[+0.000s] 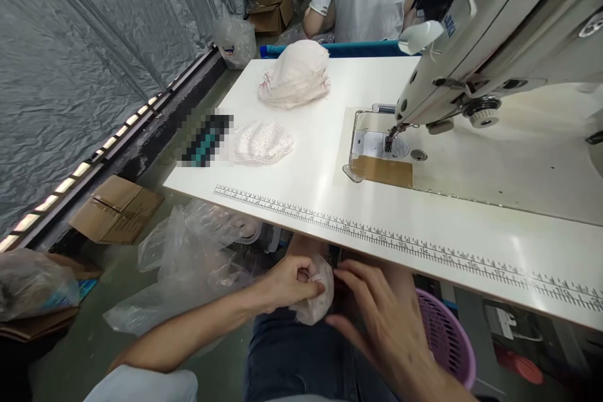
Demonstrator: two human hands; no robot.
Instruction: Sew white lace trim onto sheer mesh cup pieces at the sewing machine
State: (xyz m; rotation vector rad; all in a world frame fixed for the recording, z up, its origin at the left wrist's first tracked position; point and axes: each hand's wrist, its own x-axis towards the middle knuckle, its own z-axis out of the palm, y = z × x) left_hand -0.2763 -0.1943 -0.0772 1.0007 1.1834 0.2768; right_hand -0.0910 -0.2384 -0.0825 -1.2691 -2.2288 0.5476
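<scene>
Silver sheeting point(94, 63) hangs along the left, with a cardboard box point(115, 208) on the floor in front of it and clear plastic bags point(188, 264) nearer the bench point(311, 169). On the bench, a white lace-edged piece point(264, 143) lies near the left edge; beyond it and a little to the right, a pale fabric bundle point(296, 72) sits near the far edge.

Just off the front edge, low over the lap, the left hand point(282, 282) comes in from the left, thumb and forefinger closed on a small white fabric piece point(313, 308). That piece lies at the left fingertips, between the two hands, its long axis running roughly away from the body, its upper end close to the underside of the front edge. The right hand point(386, 314) is just beside its right side, fingers spread and partly bent, thumb well apart from them; whether a fingertip touches the cloth cannot be told. The left is the nearer hand, already in contact.

The front edge limits upward room; below it, the lap and knees bound the space. Farther right, the sewing machine point(471, 56) stands on the bench, and a purple basket point(445, 339) sits below the front edge.
</scene>
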